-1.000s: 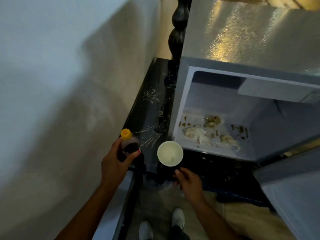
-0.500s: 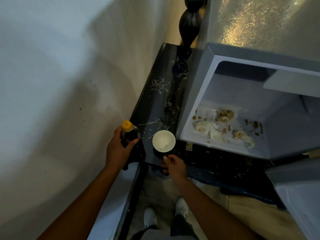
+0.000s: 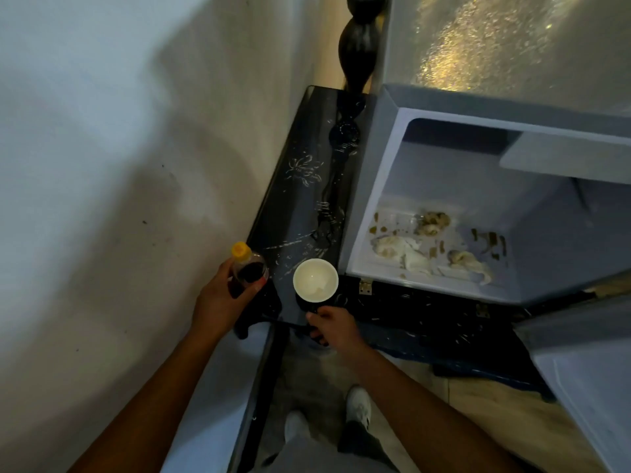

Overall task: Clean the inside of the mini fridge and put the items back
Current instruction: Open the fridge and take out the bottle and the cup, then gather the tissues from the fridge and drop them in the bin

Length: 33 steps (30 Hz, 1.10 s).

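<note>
The mini fridge [image 3: 382, 186] stands open on a black cabinet, its inside floor covered in brown stains and crumpled whitish scraps [image 3: 406, 254]. My left hand [image 3: 222, 298] is shut on a small dark bottle [image 3: 247, 268] with a yellow cap, held over the cabinet's left front corner. A cup [image 3: 316, 279], white inside and dark outside, is just left of the fridge's front corner. My right hand [image 3: 331, 327] curls around the cup's dark lower part from below.
The black cabinet top [image 3: 304, 186], scratched white, runs along the wall [image 3: 119, 165] on the left. The fridge door [image 3: 587, 363] hangs open at lower right. A dark turned post [image 3: 358, 46] rises behind the cabinet. My feet are on the floor [image 3: 478, 404] below.
The view has shifted left and closer. Both hands have moved slightly up toward the cabinet top, the cup going left with my right hand.
</note>
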Available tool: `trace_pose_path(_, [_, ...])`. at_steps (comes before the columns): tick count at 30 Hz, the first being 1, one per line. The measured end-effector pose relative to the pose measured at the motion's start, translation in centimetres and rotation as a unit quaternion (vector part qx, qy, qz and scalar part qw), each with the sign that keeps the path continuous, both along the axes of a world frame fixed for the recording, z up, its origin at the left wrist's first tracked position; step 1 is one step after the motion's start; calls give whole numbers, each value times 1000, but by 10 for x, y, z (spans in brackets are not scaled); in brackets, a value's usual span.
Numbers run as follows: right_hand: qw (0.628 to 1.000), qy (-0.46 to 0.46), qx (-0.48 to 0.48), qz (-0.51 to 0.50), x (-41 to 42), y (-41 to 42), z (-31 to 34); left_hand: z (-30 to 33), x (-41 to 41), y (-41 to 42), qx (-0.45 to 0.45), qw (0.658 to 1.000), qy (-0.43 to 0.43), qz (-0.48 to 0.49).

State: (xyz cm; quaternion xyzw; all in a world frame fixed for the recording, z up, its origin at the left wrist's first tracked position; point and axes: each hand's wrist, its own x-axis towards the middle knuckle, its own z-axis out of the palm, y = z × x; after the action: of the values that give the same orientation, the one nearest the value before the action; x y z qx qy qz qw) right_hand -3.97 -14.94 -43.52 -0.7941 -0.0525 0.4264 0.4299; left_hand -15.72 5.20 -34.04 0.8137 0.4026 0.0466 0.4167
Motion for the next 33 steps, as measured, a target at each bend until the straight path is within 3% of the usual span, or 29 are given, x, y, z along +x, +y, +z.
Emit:
trace_pose_path(6, [993,-72,-18,90,17,-44,50,-12,-33,-18,34,994,95,-34])
trace_pose_path(10, [952,-287,-64,80,62,-101,72,-5,-11,-55,106,984,8,-142])
trace_pose_path(14, [888,-437,-140,14,119,-155,79,15,57,-101,85,969,-95,-211])
trace_pose_path(18, [877,-418,-236,34,166,-185,77,20,127,-142,131,926,-137,-326])
trace_pose_path(24, [863,-372,-323,113,206,-193,58,-16,219,-165,187,906,-34,-378])
trace_pose_path(27, [871,-354,-320,116,211,-192,48,-29,242,-173,204,909,7,-363])
trace_pose_path(33, [860,-433,-262,69,213,-193,34,-49,261,-193,194,907,100,-360])
